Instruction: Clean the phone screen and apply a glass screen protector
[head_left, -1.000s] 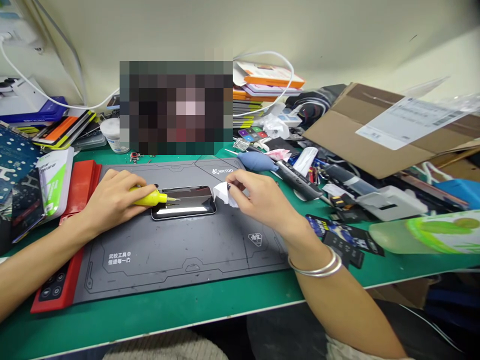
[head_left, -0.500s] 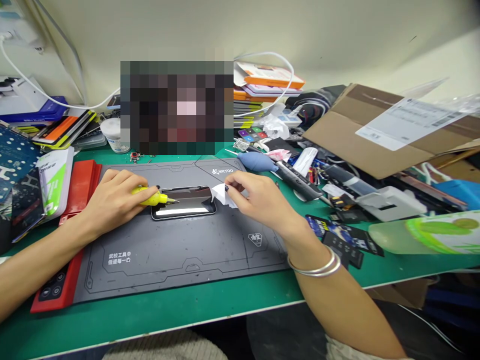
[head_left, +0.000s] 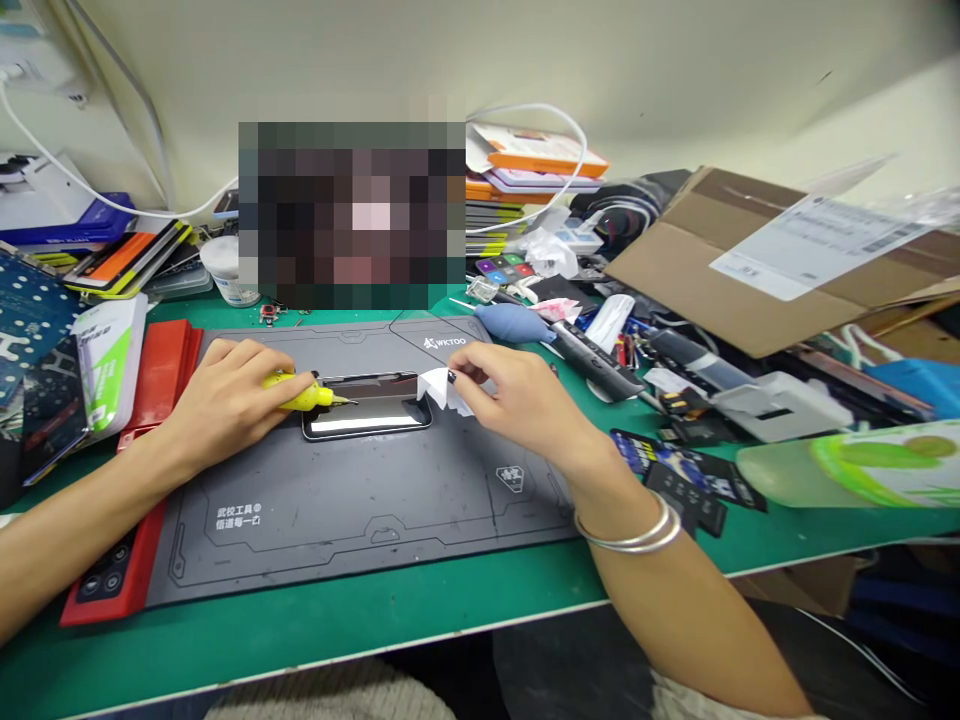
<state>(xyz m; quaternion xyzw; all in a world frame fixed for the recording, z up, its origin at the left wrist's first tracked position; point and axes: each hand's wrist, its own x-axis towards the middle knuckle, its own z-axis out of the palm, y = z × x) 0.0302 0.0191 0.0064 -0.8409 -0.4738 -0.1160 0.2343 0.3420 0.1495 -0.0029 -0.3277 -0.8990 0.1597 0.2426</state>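
Observation:
A black smartphone (head_left: 367, 418) lies flat on a grey WKTOO repair mat (head_left: 337, 510), its glossy glass reflecting a bright strip of light. My left hand (head_left: 229, 400) grips a yellow-handled tool (head_left: 304, 397), whose fine metal tip sits over the phone's upper left area. Pinched in my right hand (head_left: 517, 400) is a crumpled white wipe (head_left: 441, 390), which reaches the phone's right end. Both hands cover parts of the phone's edges.
The mat rests on a green bench edged by a red tray (head_left: 161, 375). A blue rubber air blower (head_left: 514, 323) and scattered tools lie beyond it. A cardboard box (head_left: 720, 260) stands at the right. A pixelated patch hides the far middle.
My right hand and the white wipe have shifted slightly left along the phone's right end. The yellow tool has moved slightly right, and the phone has stayed in place.

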